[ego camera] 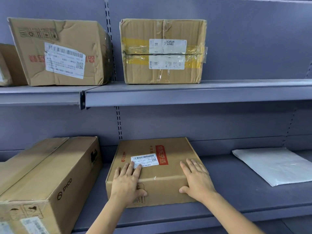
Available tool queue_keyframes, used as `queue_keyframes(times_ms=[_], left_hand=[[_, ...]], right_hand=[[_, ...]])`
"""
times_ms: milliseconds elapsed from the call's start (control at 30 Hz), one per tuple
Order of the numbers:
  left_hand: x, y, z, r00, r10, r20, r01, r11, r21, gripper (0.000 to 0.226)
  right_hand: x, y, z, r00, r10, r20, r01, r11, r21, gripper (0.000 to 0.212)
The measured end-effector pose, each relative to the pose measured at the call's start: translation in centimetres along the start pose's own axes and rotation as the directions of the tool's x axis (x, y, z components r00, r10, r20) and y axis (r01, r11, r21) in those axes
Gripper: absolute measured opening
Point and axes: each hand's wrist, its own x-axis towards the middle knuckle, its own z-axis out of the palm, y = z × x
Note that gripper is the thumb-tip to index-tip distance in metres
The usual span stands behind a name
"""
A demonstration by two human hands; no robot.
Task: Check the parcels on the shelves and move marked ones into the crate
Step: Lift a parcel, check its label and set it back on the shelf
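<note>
Head view: flat parcel on lower shelf, label up for checking. Left hand and right hand flat on top, fingers straight, thumbs over front edge, likely steadying; nothing gripped.

Two bare forearms enter from the bottom edge of the head view, each ending in a bare hand. The left hand and the right hand wear no gloves, rings, watch or bracelet. No sleeve shows on either arm; both are uncovered up to the frame's edge. The fingernails are short and unpainted. The arms are slim, and the wrists carry no bands or markings. Nothing more of the person is in view.
</note>
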Motion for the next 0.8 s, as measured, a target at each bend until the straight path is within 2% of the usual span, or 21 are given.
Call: queue_keyframes(times_ms=[133,233,400,567,700,800], left_hand=[[-0.1,0.3,-0.1,0.999,-0.026,0.021,0.026,1.000,-0.005,0.097],[0.0,0.7,-0.3,0.998,-0.052,0.036,0.052,0.999,-0.004,0.098],[-0.4,1.1,-0.3,0.999,-0.041,-0.004,0.041,0.999,0.036,0.095],[-0.4,0.4,-2.0,0.999,0.022,0.024,-0.021,0.999,-0.035,0.085],[-2.4,1.4,-3.4,0.997,0.082,-0.012,-0.083,0.991,-0.108,0.073],[-4.7,3.6,-4.2,0.989,0.149,-0.009,-0.148,0.973,-0.175,0.065]], right_hand=[[-0.3,-0.3,-0.3,0.999,0.044,0.015,-0.044,0.999,-0.004,0.096],[-0.5,-1.1,-0.3,0.992,0.128,0.020,-0.128,0.992,-0.017,0.097],[-1.2,-2.3,0.1,0.973,0.231,0.008,-0.231,0.973,-0.023,0.094],[-1.7,-1.5,-2.3,0.972,0.182,0.146,-0.190,0.981,0.044,0.091],[-6.0,0.5,-3.8,0.985,0.109,0.135,-0.123,0.987,0.100,0.079],[-10.0,2.9,-4.1,0.975,0.116,0.188,-0.137,0.985,0.107,0.075]])
